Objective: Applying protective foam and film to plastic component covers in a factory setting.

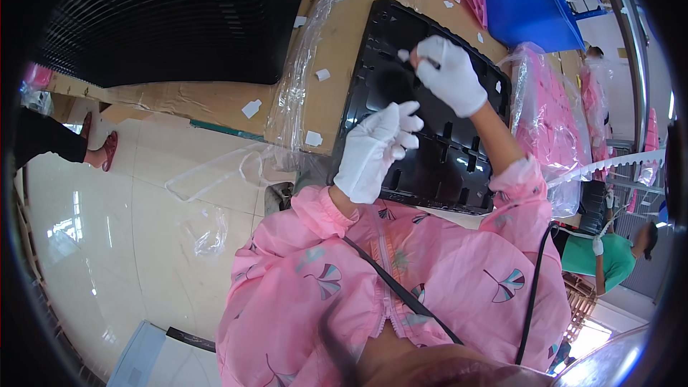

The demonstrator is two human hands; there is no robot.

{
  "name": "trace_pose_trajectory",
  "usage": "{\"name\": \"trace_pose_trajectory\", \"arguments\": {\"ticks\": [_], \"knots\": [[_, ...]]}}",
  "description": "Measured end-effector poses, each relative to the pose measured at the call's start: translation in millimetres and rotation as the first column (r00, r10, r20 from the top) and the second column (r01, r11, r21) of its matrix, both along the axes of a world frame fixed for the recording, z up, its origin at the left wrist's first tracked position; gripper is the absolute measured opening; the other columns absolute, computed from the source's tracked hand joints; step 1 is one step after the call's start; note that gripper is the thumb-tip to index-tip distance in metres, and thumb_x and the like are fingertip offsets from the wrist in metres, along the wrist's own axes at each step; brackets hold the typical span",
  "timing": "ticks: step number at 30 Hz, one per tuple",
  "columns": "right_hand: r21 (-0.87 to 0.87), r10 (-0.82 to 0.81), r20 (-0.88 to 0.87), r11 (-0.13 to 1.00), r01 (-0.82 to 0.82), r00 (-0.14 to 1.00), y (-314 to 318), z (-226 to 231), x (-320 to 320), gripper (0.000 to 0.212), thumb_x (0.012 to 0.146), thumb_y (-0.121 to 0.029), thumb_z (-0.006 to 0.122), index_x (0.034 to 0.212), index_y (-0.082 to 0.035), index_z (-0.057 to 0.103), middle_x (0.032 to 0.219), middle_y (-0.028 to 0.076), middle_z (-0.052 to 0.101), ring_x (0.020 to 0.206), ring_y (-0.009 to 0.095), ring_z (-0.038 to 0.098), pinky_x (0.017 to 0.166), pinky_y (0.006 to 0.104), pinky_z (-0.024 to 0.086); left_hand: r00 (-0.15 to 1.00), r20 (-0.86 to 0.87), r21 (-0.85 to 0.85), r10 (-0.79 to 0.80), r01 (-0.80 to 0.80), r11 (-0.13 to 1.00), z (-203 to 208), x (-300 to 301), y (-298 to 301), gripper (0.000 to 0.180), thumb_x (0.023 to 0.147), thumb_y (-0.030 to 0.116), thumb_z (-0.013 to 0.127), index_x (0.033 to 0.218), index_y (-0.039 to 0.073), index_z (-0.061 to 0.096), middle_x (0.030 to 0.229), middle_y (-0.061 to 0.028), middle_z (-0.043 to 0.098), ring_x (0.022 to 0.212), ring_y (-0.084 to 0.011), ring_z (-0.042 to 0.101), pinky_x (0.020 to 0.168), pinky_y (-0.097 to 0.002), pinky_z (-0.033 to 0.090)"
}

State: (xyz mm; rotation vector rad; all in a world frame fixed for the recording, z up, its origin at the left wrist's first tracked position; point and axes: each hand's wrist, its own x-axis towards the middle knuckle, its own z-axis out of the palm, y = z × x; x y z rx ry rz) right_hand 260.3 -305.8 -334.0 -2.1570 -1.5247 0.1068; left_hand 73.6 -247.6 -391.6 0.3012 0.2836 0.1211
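Observation:
A black moulded plastic tray (459, 145) with raised ribs lies in front of me on brown cardboard. My right hand (450, 75), in a white glove with bare fingertips showing, is over its far part. Its fingers are pinched at a small white scrap (403, 55), slightly blurred. Over the tray's near left side is my left hand (376, 152), also gloved. Its fingers are loosely curled and apart, with nothing visible in them. Whether it touches the tray, I cannot tell.
Clear plastic film (290, 93) runs along the cardboard (331, 43) among several white scraps. A large black ribbed panel (179, 21) is at the far left. Pink wrapped goods (548, 115) and a blue bin (534, 11) are at right. A co-worker in green (598, 261) is beyond.

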Motion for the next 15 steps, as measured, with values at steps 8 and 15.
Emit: {"name": "trace_pose_trajectory", "arguments": {"ticks": [8,15], "knots": [[-0.287,0.152,-0.247,0.932,-0.222,0.957,-32.7,26.3,-53.8,0.018,0.077,-0.014,0.055,0.089,-0.009,0.067,0.083,0.014,0.062,0.079,0.033,0.060,0.071,0.0391,0.049,0.990,-0.050,0.237,0.129,-0.114,0.965,-2.0,8.7,-16.5,0.035,0.094,0.023,0.056,0.120,-0.001,0.057,0.090,-0.0019,0.065,0.069,-0.0039,0.054,0.059,-0.0165,0.041],[-0.139,-0.263,-0.202,0.961,0.238,0.943,12.4,-0.5,22.5,0.031,0.080,-0.028,0.062,0.097,-0.003,0.068,0.085,0.016,0.067,0.077,0.031,0.064,0.075,0.0346,0.051,0.998,-0.060,0.126,0.024,-0.017,0.992,-7.6,7.6,-13.2,0.037,0.092,0.025,0.059,0.116,-0.003,0.057,0.087,-0.0035,0.062,0.067,-0.0061,0.054,0.058,-0.0167,0.041]]}}
